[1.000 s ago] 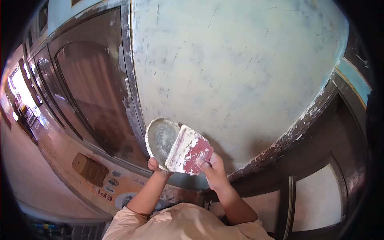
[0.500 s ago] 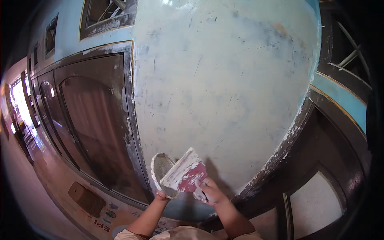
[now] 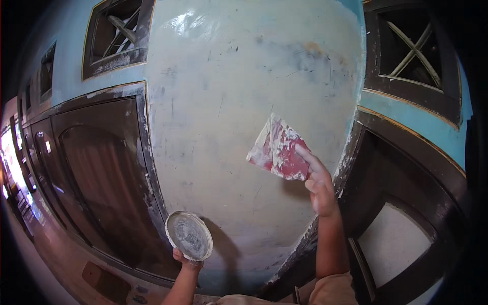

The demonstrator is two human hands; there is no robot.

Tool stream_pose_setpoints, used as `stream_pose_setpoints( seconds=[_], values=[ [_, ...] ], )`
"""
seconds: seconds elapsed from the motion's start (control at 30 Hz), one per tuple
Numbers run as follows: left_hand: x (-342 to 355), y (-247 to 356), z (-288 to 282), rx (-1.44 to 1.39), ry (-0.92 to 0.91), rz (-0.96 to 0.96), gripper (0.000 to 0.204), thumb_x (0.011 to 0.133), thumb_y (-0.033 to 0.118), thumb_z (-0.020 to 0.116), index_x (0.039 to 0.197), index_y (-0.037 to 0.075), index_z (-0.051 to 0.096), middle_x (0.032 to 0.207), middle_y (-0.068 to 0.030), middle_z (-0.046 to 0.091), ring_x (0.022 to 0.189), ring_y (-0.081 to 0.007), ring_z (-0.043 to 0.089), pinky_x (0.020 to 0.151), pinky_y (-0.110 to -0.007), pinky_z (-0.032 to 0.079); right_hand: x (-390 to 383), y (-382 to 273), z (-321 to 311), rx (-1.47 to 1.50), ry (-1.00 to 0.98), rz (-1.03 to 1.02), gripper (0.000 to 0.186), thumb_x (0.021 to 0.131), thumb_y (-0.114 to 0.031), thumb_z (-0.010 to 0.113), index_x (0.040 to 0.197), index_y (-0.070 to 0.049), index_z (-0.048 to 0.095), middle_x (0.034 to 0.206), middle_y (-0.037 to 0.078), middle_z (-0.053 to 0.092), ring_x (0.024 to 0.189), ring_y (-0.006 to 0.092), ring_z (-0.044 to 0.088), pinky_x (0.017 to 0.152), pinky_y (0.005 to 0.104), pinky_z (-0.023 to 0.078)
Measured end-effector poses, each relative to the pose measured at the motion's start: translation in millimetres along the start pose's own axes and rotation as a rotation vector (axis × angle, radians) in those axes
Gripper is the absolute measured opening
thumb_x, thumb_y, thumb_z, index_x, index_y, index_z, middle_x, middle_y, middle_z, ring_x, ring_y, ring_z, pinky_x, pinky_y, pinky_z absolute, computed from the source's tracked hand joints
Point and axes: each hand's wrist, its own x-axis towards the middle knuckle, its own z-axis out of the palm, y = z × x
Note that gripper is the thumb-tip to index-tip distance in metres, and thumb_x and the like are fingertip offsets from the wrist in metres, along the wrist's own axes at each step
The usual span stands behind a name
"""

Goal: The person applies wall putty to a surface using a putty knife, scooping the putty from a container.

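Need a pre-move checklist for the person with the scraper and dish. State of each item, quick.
1. Scraper in the right hand: ok, gripped at its red part.
2. Dish in the left hand: ok, held at its lower edge.
3. Pale coating on the scraper: ok, along the front edge, with patches over the red.
4. Scraper clear of the dish: ok, well apart.
5. Wall evenly coloured and unmarked: not ok, dark streaks and grey patches show.
6. Scraper touching the wall: cannot tell from this one view.
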Motion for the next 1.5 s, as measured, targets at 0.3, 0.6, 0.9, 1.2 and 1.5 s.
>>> stream_pose_setpoints(
  seconds=[0.3, 0.6, 0.9, 1.2, 1.5],
  values=[
    [-1, 12, 28, 0.043, 0.006, -0.007, 0.105, 0.070, 0.083, 0.050, 0.143, 0.009, 0.032, 0.135, -0.0073, 0.046, 0.121, -0.0268, 0.050, 0.101, -0.043, 0.044, 90, -56, -26, -0.245, -0.030, -0.093, 0.032, 0.096, -0.007, 0.052, 0.127, -0.003, 0.053, 0.103, 0.007, 0.064, 0.093, 0.0078, 0.056, 0.087, 0.0249, 0.044],
    [0, 3, 24, -0.058, 0.018, -0.070, 0.109, 0.065, 0.082, 0.059, 0.143, 0.010, 0.032, 0.135, -0.0075, 0.046, 0.121, -0.0267, 0.049, 0.100, -0.043, 0.044, 218, -48, -11, -0.867, 0.083, -0.302, 0.036, 0.092, -0.020, 0.056, 0.124, -0.005, 0.051, 0.104, 0.019, 0.066, 0.097, 0.0322, 0.064, 0.086, 0.0378, 0.048],
    [0, 4, -9, -0.080, -0.023, -0.003, 0.100, 0.072, 0.081, 0.049, 0.144, 0.014, 0.032, 0.138, -0.0082, 0.045, 0.123, -0.0293, 0.049, 0.101, -0.045, 0.045, 260, -58, 12, -1.381, 0.138, -0.204, 0.039, 0.094, -0.032, 0.047, 0.127, -0.013, 0.050, 0.109, 0.014, 0.067, 0.107, 0.0337, 0.060, 0.098, 0.0527, 0.029],
    [2, 26, 9, -0.112, -0.045, 0.002, 0.102, 0.069, 0.079, 0.054, 0.143, 0.012, 0.033, 0.137, -0.0110, 0.046, 0.121, -0.0304, 0.051, 0.098, -0.046, 0.048, 265, -59, 7, -1.344, 0.169, -0.230, 0.037, 0.095, -0.033, 0.047, 0.127, -0.016, 0.048, 0.110, 0.012, 0.067, 0.105, 0.0324, 0.061, 0.099, 0.0483, 0.027],
    [-1, 31, -2, -0.120, -0.020, -0.023, 0.101, 0.070, 0.076, 0.055, 0.142, 0.009, 0.035, 0.133, -0.0148, 0.049, 0.117, -0.0332, 0.054, 0.094, -0.047, 0.050, 273, -60, 16, -1.444, 0.168, -0.232, 0.038, 0.094, -0.035, 0.049, 0.127, -0.016, 0.047, 0.109, 0.012, 0.067, 0.106, 0.0330, 0.061, 0.099, 0.0528, 0.027]
  ],
)
